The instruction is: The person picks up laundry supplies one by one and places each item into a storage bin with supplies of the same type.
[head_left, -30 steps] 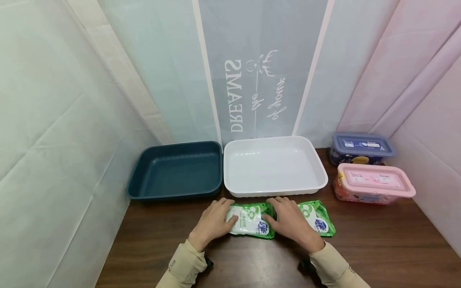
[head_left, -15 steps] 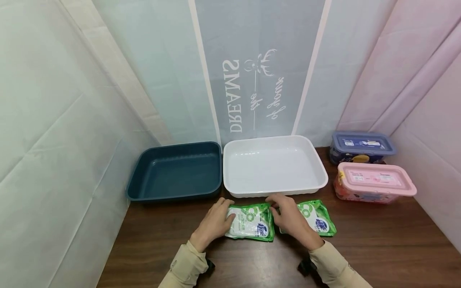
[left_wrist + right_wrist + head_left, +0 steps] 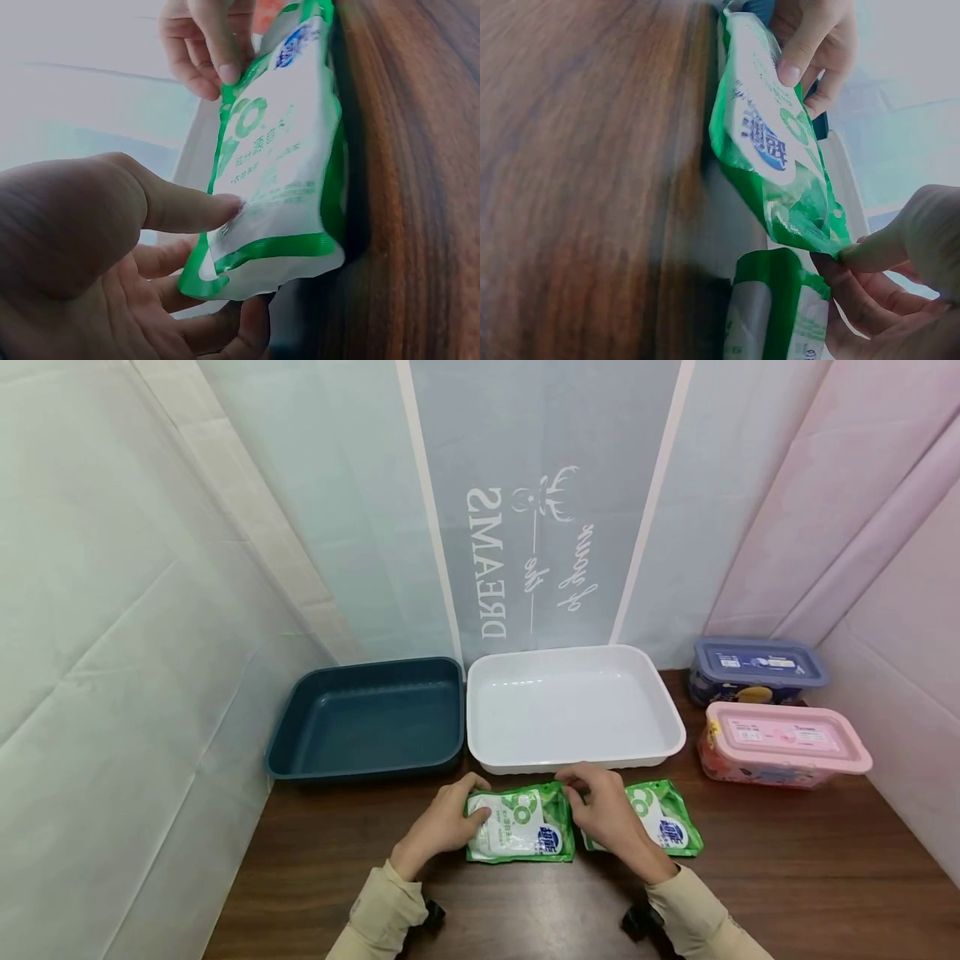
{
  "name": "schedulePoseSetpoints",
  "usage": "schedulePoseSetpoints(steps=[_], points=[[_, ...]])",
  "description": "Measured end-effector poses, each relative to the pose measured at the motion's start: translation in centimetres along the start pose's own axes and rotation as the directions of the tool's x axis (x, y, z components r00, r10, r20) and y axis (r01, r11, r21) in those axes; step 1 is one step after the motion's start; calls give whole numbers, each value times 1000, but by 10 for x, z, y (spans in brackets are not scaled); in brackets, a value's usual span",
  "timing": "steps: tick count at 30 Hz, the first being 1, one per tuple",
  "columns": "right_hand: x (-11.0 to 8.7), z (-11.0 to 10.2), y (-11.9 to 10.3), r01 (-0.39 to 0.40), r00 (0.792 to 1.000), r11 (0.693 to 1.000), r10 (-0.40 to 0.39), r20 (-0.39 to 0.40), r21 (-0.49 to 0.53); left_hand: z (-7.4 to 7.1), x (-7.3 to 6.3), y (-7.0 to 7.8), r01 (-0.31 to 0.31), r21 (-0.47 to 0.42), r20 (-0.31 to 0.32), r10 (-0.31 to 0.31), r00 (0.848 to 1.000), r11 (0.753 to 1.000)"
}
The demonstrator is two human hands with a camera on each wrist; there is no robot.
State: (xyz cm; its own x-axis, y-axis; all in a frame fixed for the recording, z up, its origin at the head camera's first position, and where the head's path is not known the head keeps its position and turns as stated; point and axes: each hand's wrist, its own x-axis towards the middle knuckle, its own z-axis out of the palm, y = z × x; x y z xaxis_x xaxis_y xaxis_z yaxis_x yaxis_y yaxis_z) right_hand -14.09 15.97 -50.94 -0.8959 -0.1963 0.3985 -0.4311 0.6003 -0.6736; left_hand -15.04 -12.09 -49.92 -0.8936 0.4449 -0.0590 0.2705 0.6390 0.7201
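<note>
Since a second ago the bag (image 3: 525, 827) has shifted nearer at its left end, just off the near edge of the white tray (image 3: 573, 718). I have the left hand (image 3: 445, 818) pinching that end, the right hand (image 3: 602, 802) its far right corner. Gripping looks done; whether it's lifted I can't tell; the second bag (image 3: 663, 817) lies ungripped on the bench (image 3: 787, 868).

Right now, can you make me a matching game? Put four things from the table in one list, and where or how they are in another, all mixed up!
Things:
1. left bag
2. white tray
3. pink tub
4. dark tray

Where or how:
A. lid on, in front of the blue tub
B. farthest left of these four
C. held at both ends
D. just behind the left bag

Pairs: 1-C, 2-D, 3-A, 4-B
</note>
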Motion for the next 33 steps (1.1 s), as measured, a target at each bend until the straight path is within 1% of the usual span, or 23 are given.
schedulePoseSetpoints(steps=[4, 10, 13, 16, 19, 22, 24, 28, 33], points=[[1, -2, -1, 16, 1000, 1000, -16, -6, 14, -4, 0, 0, -17, -48, 21, 18, 1000, 999], [2, -4, -2, 25, 1000, 998, -24, -8, 58, -10, 0, -2, -12, -79, 69, 18, 997, 997], [2, -4, -2, 14, 1000, 996, -14, 5, 86, -12, 1, -4, -5, -117, 95, 16, 995, 993], [2, -5, -3, -7, 1000, 994, 4, 20, 111, -13, 1, -6, -10, -174, 122, 32, 992, 985], [2, -7, -4, -26, 999, 990, 22, 27, 139, -15, 1, -7, -17, -259, 154, 58, 986, 966], [2, -9, -5, -33, 999, 986, 29, 31, 162, -18, 1, -8, -16, -355, 186, 88, 979, 935], [3, -11, -5, -41, 999, 983, 34, 42, 180, -20, 1, -9, -11, -403, 206, 102, 973, 915], [4, -14, -5, -86, 995, 975, 71, 76, 207, -23, 2, -10, 3, -465, 230, 118, 966, 885], [4, -15, -6, -148, 986, 964, 127, 108, 219, -26, 2, -9, 4, -500, 241, 134, 961, 866]])
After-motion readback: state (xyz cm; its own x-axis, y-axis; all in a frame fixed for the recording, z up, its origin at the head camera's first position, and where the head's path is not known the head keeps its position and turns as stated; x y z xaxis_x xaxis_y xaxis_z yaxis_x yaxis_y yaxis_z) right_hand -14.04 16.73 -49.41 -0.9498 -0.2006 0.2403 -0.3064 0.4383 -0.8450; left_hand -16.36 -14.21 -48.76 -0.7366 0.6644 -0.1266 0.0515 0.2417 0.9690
